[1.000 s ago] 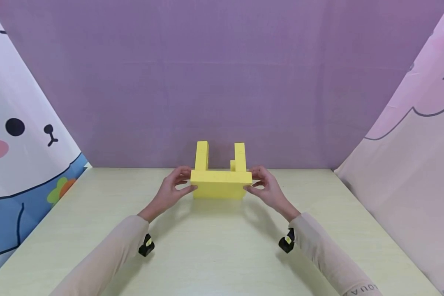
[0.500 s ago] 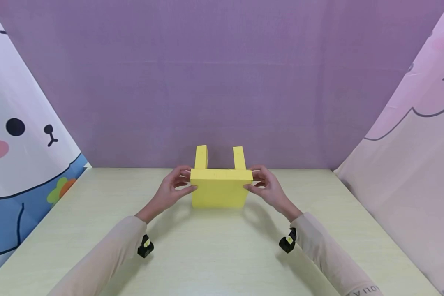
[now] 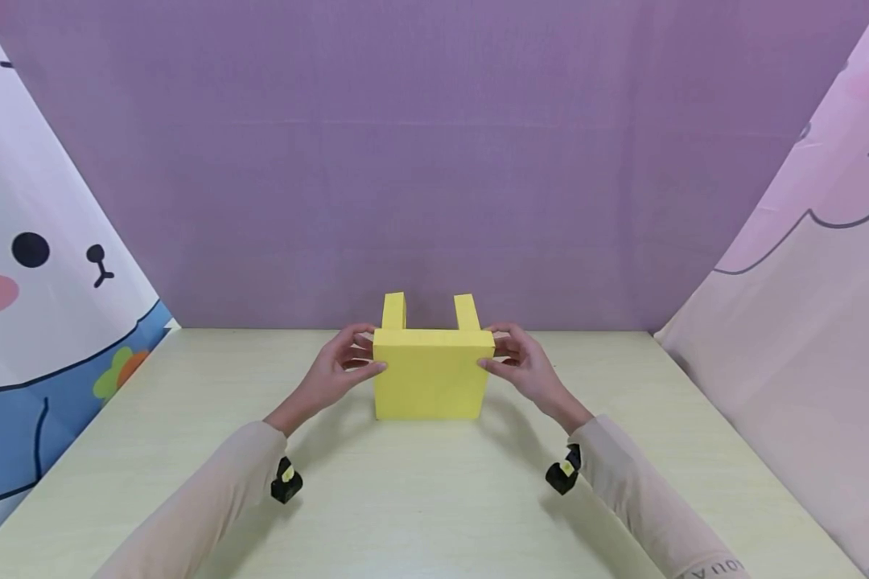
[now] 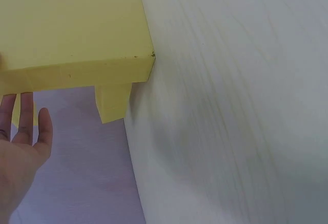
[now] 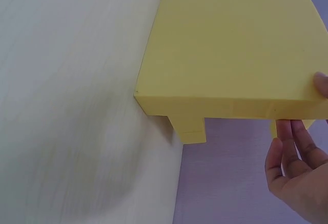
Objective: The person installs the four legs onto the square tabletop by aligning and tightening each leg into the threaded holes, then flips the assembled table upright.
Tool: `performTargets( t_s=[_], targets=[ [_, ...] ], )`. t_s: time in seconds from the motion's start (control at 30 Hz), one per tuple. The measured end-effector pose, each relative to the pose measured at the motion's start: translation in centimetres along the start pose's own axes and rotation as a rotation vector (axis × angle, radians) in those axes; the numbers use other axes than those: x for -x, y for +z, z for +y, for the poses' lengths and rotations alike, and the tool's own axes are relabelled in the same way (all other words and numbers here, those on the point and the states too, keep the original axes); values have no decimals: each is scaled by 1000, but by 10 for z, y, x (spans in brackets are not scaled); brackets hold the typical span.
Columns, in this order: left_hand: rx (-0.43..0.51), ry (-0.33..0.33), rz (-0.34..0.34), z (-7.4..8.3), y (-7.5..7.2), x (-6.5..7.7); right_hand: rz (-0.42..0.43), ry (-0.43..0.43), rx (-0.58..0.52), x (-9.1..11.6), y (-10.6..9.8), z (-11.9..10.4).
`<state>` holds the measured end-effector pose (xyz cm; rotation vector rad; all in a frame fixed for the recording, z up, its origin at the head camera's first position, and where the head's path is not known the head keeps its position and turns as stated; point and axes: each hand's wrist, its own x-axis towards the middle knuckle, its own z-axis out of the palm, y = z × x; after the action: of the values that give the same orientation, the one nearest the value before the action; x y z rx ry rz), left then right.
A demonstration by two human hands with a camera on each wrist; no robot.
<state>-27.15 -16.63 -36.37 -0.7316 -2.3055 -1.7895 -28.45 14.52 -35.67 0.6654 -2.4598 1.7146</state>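
Note:
A small yellow table (image 3: 430,382), like a toy one, stands on its side with its flat top facing me and its legs pointing away. My left hand (image 3: 329,374) pinches its upper left corner, thumb on the flat top and fingers behind the edge. The upper right corner is gripped the same way by my right hand (image 3: 529,370). In the left wrist view, fingertips of the left hand (image 4: 20,157) meet the board's side edge near a short leg (image 4: 114,102). The right wrist view shows the right hand (image 5: 302,178) at the opposite edge, with another leg (image 5: 188,130) lower down.
The pale wooden tabletop (image 3: 434,498) spreads around the yellow piece. A purple cloth wall (image 3: 434,161) rises close behind it. Printed curtains with cartoon figures hang at the left (image 3: 58,338) and right (image 3: 804,338). Small black devices sit at both wrists.
The yellow table has tipped, so its flat top faces me more fully and its lower edge has come nearer. Its legs now show shorter and lower. Both hands keep their hold almost in place.

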Motion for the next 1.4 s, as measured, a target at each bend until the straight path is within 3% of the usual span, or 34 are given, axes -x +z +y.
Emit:
performTargets(
  t_s=[0.17,0.4,0.87,1.23,1.4],
  targets=[
    [12,-14,8,-17,-1,-4,-6,8,-6,-1,0,0],
    [28,-35,12,-25,0,-3,-9,23,-10,0,-1,0],
    [39,-17,3,-24,0,-1,-22,34,-56,2,0,6],
    [41,22,-14,-26,-2,0,-11,-28,-44,5,6,14],
    [23,16,-4,-25,-2,-1,-6,-23,-47,7,8,5]
  ],
)
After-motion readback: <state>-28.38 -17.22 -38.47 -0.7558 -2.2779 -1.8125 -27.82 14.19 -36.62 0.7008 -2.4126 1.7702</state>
